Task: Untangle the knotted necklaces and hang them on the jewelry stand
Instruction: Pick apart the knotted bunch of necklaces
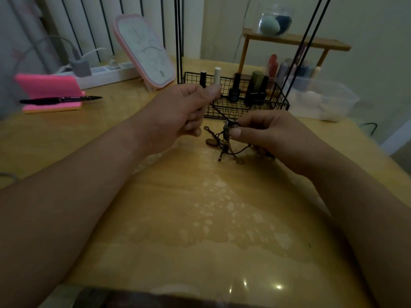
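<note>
Fingers of the left hand (184,110) pinch a dark cord (219,112) stretched from the knotted necklaces (229,143), themselves pinched by the right hand (273,134).

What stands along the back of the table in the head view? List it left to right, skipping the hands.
pink stand → power strip → pink-rimmed mirror → wire basket → clear plastic box

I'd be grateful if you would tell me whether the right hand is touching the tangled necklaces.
Touching. The head view shows the right hand pinching the knot of the tangled necklaces between thumb and fingertips, with no gap visible.
</note>
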Action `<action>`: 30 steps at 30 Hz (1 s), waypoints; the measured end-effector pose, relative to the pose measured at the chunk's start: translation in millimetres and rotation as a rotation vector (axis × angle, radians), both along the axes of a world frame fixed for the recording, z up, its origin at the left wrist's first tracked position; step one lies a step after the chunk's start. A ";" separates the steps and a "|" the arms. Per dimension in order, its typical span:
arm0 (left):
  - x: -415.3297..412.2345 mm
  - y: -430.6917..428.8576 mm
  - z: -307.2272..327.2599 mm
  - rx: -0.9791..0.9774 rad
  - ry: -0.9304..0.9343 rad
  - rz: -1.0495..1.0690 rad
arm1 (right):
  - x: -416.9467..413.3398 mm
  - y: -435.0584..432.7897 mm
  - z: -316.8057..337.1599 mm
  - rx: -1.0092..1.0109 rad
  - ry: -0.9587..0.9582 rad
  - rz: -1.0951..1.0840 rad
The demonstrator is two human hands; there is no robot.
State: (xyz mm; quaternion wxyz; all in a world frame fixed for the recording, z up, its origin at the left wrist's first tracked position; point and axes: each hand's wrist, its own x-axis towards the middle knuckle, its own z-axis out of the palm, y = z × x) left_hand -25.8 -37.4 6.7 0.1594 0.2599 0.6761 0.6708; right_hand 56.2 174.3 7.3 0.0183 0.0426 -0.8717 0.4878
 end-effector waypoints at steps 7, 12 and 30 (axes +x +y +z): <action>-9.8 -3.2 -5.2 0.001 -0.035 0.041 | 2.0 4.2 1.4 0.037 0.009 0.031; -5.0 1.0 -14.9 -0.333 0.324 0.122 | 1.7 3.1 0.4 0.022 -0.018 0.056; 0.4 1.4 -6.0 -0.162 0.141 0.016 | -9.5 12.1 -5.6 -0.214 -0.046 0.015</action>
